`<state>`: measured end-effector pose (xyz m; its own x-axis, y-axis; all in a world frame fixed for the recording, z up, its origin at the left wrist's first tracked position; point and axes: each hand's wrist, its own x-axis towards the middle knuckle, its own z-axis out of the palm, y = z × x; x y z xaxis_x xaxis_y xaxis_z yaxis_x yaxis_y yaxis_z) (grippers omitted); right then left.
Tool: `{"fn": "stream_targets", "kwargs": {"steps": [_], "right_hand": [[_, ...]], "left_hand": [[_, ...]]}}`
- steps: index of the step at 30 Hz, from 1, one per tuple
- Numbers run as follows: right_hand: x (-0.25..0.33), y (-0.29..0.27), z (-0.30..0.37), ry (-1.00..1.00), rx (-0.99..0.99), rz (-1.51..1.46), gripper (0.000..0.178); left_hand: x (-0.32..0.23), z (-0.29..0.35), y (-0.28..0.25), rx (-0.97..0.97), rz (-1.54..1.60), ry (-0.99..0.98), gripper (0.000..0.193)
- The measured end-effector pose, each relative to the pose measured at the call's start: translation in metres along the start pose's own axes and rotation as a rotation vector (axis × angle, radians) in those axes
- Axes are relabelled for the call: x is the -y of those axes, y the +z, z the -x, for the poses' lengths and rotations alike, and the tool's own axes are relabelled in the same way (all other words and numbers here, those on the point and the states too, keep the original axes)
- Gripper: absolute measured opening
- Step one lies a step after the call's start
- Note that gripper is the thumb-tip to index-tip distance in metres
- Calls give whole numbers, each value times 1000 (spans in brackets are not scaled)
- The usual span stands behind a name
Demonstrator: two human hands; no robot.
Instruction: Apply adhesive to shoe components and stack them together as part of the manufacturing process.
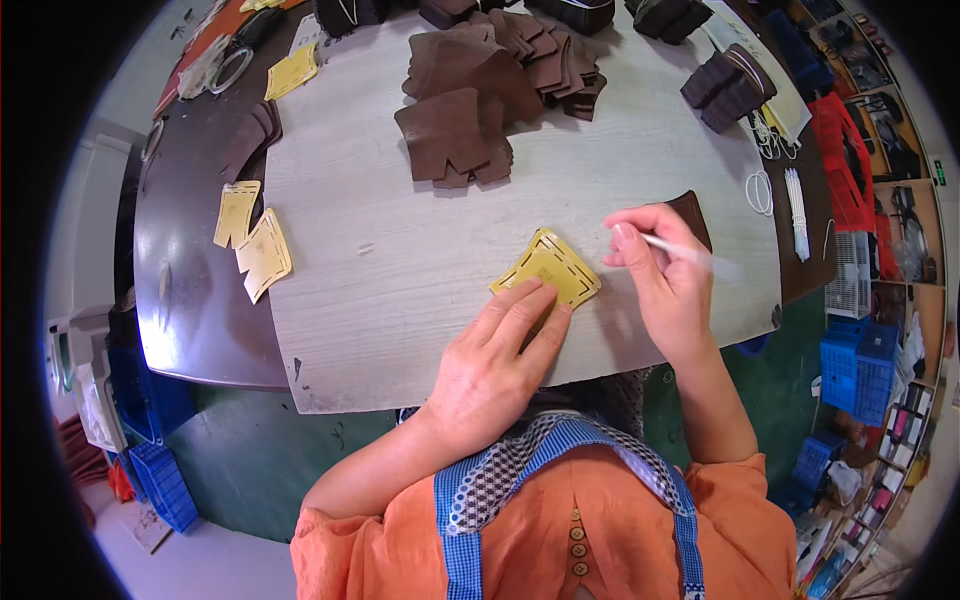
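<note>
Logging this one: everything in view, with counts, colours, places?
Board: one, pale grey, centre
Table: one, dark, under board
Flat piece: one, yellow, on board
Blurred stick: one, whitish, over board
Notched pieces: at least three, yellow, left
Brown pieces: many, brown, mostly far side
Bundles: several, black, far side
Thin sticks: several, white, right
String: uncounted, white, right
Crates: several, blue, both sides
Red crate: one, red, right
Shelves: uncounted, brown, far right
Apron: one, blue, worn
Shirt: one, orange, worn
Left hand: one, on flat piece
Right hand: one, holding blurred stick
</note>
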<state>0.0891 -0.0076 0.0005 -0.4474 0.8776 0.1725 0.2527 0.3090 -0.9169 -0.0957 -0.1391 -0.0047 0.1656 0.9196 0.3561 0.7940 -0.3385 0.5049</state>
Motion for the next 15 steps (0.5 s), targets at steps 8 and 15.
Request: {"fn": "stream_targets", "kwargs": {"steps": [8, 15], "right_hand": [[1, 27, -7, -194, 30, 361, 20], [20, -6, 28, 9, 142, 444, 18]], "left_hand": [[0, -1, -2, 23, -53, 3, 47], [0, -1, -1, -5, -63, 6, 45]]}}
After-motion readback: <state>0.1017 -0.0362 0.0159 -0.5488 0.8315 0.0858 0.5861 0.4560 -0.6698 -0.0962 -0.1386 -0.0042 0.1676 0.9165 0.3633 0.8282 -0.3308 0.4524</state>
